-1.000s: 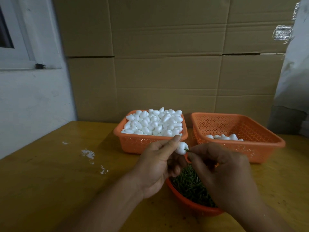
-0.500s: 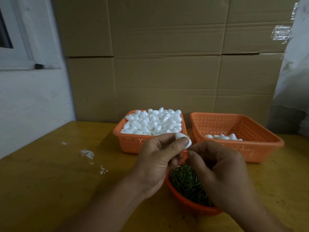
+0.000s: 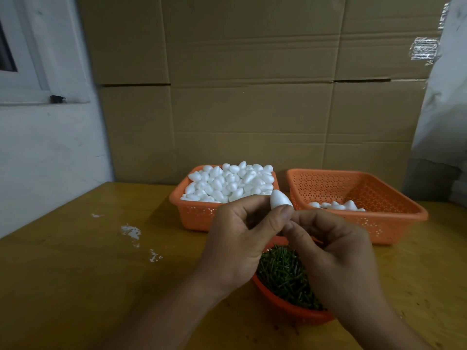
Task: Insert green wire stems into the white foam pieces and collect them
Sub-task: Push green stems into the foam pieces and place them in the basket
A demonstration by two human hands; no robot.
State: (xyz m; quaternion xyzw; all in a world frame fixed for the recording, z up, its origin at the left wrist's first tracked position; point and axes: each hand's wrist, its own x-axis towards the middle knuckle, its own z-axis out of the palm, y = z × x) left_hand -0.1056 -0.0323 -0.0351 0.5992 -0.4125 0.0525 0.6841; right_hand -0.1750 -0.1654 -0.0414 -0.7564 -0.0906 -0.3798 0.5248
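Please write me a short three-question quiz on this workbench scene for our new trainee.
1. True or false: the left hand pinches a white foam piece.
2. Which basket holds more foam pieces: A, the left basket, or B, the right basket?
3. What fills the round bowl under the right hand?

Key: 1 true. 2 A. 3 green wire stems.
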